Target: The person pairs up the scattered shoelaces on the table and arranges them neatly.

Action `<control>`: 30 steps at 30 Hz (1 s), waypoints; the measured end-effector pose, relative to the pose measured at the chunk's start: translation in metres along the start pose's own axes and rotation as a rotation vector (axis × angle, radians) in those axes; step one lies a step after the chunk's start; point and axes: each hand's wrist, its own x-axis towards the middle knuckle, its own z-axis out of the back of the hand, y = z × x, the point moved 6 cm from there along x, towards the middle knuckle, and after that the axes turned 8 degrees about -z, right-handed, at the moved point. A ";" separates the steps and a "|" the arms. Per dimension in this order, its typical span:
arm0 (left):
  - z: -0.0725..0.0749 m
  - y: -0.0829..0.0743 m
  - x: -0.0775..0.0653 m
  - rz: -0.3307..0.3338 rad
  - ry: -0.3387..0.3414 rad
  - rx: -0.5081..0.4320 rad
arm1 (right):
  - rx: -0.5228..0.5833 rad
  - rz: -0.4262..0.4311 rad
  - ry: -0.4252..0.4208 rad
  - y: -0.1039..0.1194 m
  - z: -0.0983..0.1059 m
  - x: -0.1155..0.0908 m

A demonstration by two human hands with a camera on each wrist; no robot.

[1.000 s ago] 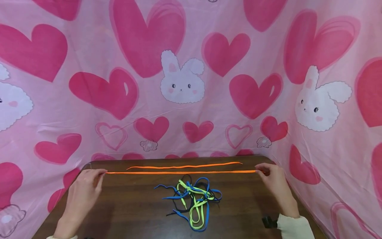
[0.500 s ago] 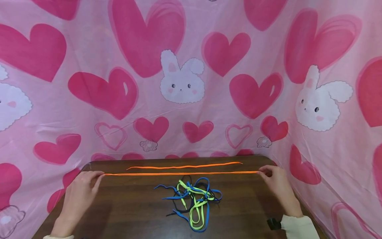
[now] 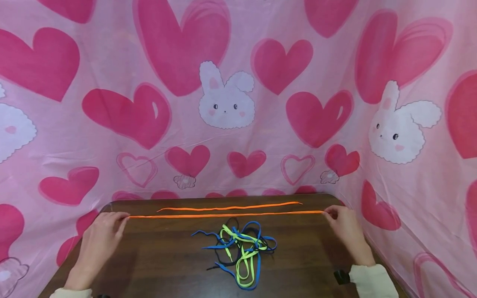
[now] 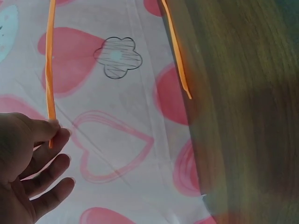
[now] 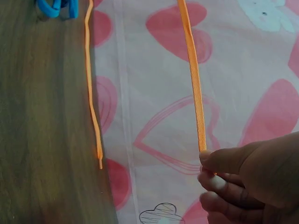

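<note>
An orange shoelace [image 3: 223, 215] is stretched nearly straight between both hands in the head view. My left hand [image 3: 100, 234] pinches one end between thumb and index finger; the left wrist view shows the short tip of the lace [image 4: 50, 70] poking out below the thumb. At the other end, my right hand [image 3: 346, 229] grips the lace [image 5: 196, 93] between thumb and fingertips. A second orange shoelace [image 3: 231, 207] lies on the table just behind the held one, close to the far edge.
A tangle of blue shoelaces [image 3: 258, 265], yellow-green shoelaces [image 3: 246, 283] and black laces [image 3: 213, 268] lies mid-table, in front of the held lace. Pink cloth [image 3: 238, 140] with hearts and rabbits hangs behind and beside the brown wooden table [image 3: 167, 260].
Both hands have shifted slightly outward over the last second, and the held orange lace is still pinched at both ends. The tangle and the other orange lace have stayed in place.
</note>
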 end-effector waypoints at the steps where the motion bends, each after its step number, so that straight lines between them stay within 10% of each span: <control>1: -0.002 0.002 0.000 0.013 0.013 -0.003 | -0.008 -0.013 0.000 -0.002 -0.001 0.001; 19: -0.057 0.039 0.005 0.143 0.237 -0.078 | -0.122 -0.010 0.021 -0.017 -0.029 0.030; 30: -0.095 0.066 -0.015 0.287 0.429 -0.137 | -0.124 -0.080 0.123 -0.039 -0.071 0.048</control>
